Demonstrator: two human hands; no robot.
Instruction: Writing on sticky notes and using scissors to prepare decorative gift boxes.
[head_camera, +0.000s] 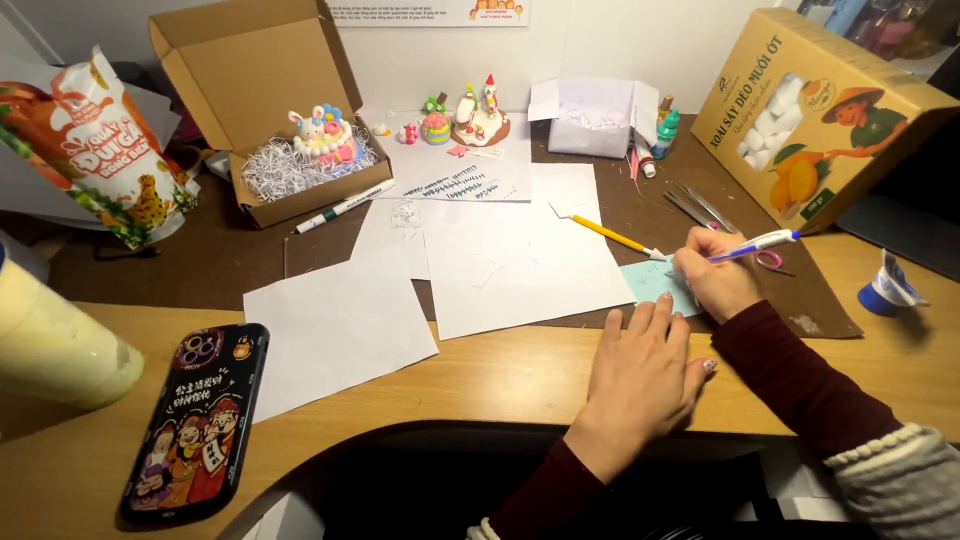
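Gripping a blue-and-white pen (752, 243) in curled fingers, the right hand (715, 282) wrote on a small pale-blue paper slip (652, 281) lying on the brown mat (740, 205). The left hand (640, 375) lay flat, fingers together, pinning the slip's near edge.

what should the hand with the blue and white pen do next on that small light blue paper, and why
Probably lower the tip of the blue and white pen onto the small light blue paper. The right hand holds the pen tilted above it, and the left hand lies flat, fingertips pinning the paper's near edge.
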